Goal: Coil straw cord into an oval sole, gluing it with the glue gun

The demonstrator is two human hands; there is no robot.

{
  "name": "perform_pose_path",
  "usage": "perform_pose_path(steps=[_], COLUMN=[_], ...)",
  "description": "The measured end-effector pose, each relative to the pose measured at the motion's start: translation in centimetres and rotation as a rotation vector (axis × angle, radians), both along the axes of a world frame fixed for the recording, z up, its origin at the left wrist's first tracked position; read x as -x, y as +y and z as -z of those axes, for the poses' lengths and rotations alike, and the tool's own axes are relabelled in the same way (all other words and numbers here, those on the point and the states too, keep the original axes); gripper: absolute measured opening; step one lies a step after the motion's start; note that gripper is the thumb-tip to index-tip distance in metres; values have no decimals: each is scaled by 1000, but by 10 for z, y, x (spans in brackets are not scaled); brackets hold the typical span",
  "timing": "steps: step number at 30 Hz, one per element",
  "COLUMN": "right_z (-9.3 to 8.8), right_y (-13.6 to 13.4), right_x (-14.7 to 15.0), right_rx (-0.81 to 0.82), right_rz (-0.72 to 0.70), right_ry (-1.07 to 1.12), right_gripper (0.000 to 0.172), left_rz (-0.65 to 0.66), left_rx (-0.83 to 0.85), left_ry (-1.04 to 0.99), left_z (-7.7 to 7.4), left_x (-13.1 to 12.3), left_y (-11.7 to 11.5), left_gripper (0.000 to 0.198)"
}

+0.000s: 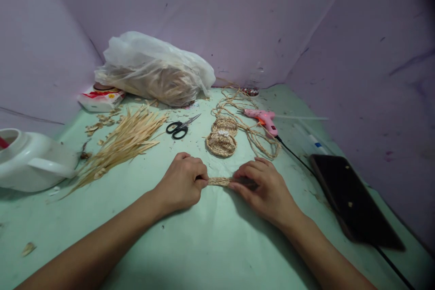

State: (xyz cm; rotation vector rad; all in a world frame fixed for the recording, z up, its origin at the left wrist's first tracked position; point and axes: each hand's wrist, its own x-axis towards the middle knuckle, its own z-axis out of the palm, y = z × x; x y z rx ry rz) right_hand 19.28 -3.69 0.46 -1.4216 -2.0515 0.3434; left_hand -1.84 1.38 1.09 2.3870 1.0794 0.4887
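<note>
A short braided straw strip (219,181) stretches level between my two hands, just above or on the green tabletop. My left hand (185,179) is closed in a fist-like pinch on its left end. On the other end, my right hand (258,186) pinches with thumb and fingers; part of the strip is hidden inside both hands. Just beyond lies a bow-shaped piece of coiled braid (221,138) with a whitish middle. Loose braided cord (253,138) trails behind and to the right of it. Black-handled scissors (180,129) lie beyond my left hand.
A pink glue gun (263,118) with a cable lies at the right, near a dark phone (353,199). At the left are a straw bundle (125,140) and a white jug (37,161). A plastic bag (156,70) and a red-white packet (102,99) stand along the back wall.
</note>
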Motion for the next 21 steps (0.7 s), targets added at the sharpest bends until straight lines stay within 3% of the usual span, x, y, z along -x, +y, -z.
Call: perform_pose_path(steps=[3,7,9,15,21], right_z=[-2,-4,-6,-8,-4], right_y=[1,5,5,0,2], right_x=[-9,-27,-32,-21,-22], right_rx=[1,-67,-118,-81,70], right_rz=[35,243,265,-90,-123], right_ry=[68,143,186,-3,-122], right_gripper=[15,16,12,5,4], left_rz=[-15,-15,-11,-14,0], left_rx=[38,46,47,49,35], left_ry=[20,30,29,44,56], left_z=[0,0,-1,-3,-3], left_x=[-1,0,0,-1,0], left_y=[2,2,1,0,1], left_gripper=[12,13,12,10,11])
